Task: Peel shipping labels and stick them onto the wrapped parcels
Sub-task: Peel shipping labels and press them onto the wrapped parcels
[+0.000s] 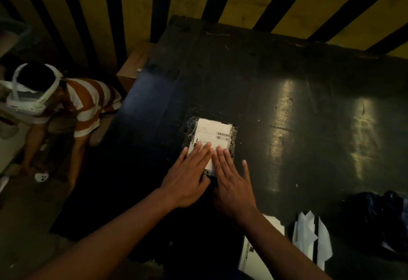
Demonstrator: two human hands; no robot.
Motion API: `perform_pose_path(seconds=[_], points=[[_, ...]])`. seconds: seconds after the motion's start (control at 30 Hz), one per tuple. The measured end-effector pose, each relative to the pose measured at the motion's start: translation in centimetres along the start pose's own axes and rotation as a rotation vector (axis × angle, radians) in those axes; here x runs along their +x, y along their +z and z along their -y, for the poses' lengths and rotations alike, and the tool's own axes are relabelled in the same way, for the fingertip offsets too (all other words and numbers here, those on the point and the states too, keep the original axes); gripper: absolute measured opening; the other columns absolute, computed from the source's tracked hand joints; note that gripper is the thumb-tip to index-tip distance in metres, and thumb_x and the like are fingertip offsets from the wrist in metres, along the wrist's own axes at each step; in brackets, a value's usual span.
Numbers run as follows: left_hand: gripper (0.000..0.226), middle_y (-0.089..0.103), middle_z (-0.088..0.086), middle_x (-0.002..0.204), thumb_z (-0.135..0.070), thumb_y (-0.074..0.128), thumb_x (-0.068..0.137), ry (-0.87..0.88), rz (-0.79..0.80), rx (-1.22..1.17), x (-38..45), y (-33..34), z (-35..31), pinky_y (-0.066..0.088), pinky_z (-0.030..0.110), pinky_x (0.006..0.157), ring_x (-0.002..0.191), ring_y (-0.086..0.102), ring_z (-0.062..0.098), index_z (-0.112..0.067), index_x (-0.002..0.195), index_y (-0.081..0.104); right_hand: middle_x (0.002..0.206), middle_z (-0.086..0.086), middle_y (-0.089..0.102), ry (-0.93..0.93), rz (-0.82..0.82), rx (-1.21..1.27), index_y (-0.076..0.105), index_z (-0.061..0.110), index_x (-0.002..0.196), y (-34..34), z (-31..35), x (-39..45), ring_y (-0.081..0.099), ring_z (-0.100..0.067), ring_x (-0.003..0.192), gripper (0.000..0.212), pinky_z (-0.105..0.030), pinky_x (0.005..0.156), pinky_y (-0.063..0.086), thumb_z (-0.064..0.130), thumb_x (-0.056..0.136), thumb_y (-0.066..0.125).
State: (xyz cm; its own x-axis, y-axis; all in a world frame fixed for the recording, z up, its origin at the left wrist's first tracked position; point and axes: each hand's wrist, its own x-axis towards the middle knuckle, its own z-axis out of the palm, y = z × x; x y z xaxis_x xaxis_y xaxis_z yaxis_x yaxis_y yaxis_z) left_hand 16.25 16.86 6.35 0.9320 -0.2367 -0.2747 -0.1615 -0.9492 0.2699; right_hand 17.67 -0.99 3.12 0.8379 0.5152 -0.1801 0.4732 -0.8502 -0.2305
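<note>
Pressure is the point of this step: the label [213, 135] already lies on the parcel [210, 140] at the middle of the dark counter [309, 107], and both the left hand [187, 178] and the right hand [231, 182] lie flat on its six o'clock half, fingers [204, 150] straight and gripping nothing. To my eye, sweeping toward twelve o'clock and out to both side edges would seat it without bubbles. Loose white backing strips [309, 235] lie at five o'clock.
</note>
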Motion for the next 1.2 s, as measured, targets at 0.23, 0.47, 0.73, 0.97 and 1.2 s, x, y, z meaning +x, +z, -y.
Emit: perform_pose_path(seconds=[0.23, 0.47, 0.73, 0.97, 1.2], points=[[0.080, -0.011, -0.010, 0.170, -0.046, 0.016, 0.089, -0.045, -0.019, 0.089, -2.3, -0.3, 4.3, -0.010, 0.045, 0.128, 0.158, -0.010, 0.012, -0.025, 0.164, -0.003, 0.168, 0.002, -0.023, -0.021, 0.042, 0.040, -0.012, 0.018, 0.162, -0.4, 0.0, 0.0, -0.022, -0.014, 0.155, 0.097, -0.063, 0.124, -0.002, 0.035, 0.086, 0.046], [0.079, -0.017, -0.006, 0.170, -0.050, 0.008, 0.091, 0.009, -0.019, 0.039, 1.6, -1.3, 0.9, -0.016, 0.040, 0.126, 0.155, -0.024, 0.012, -0.022, 0.164, -0.006, 0.171, -0.002, -0.013, -0.010, 0.005, -0.004, -0.004, 0.014, 0.163, 0.2, 0.0, 0.0, -0.010, -0.021, 0.157, 0.085, -0.061, 0.123, 0.003, 0.050, 0.094, 0.030], [0.083, -0.014, -0.008, 0.171, -0.052, 0.003, 0.087, -0.057, 0.065, 0.132, 1.1, -2.4, 3.6, -0.012, 0.046, 0.127, 0.157, -0.013, 0.007, -0.023, 0.163, -0.010, 0.171, -0.001, -0.008, -0.020, -0.012, 0.001, -0.001, 0.015, 0.163, -0.1, -0.1, -0.2, -0.007, -0.019, 0.158, 0.087, -0.064, 0.123, 0.010, 0.041, 0.090, 0.038], [0.069, -0.018, -0.005, 0.170, -0.040, 0.026, 0.106, 0.063, 0.026, 0.059, 4.1, -3.0, 0.4, -0.006, 0.041, 0.129, 0.156, -0.018, 0.010, -0.021, 0.164, -0.005, 0.171, -0.007, 0.010, 0.004, -0.045, -0.037, 0.018, 0.010, 0.162, 0.4, 0.3, -0.1, 0.012, -0.025, 0.157, 0.079, -0.062, 0.122, 0.016, 0.050, 0.095, 0.031], [0.070, -0.024, -0.007, 0.167, -0.040, 0.023, 0.105, -0.042, 0.050, 0.185, 4.1, -2.6, 4.2, -0.010, 0.046, 0.128, 0.156, -0.017, 0.011, -0.023, 0.161, -0.016, 0.172, -0.003, -0.007, -0.029, 0.008, -0.026, 0.000, 0.015, 0.164, 0.5, -0.6, -0.1, -0.004, -0.020, 0.158, 0.093, -0.063, 0.123, 0.015, 0.046, 0.087, 0.041]])
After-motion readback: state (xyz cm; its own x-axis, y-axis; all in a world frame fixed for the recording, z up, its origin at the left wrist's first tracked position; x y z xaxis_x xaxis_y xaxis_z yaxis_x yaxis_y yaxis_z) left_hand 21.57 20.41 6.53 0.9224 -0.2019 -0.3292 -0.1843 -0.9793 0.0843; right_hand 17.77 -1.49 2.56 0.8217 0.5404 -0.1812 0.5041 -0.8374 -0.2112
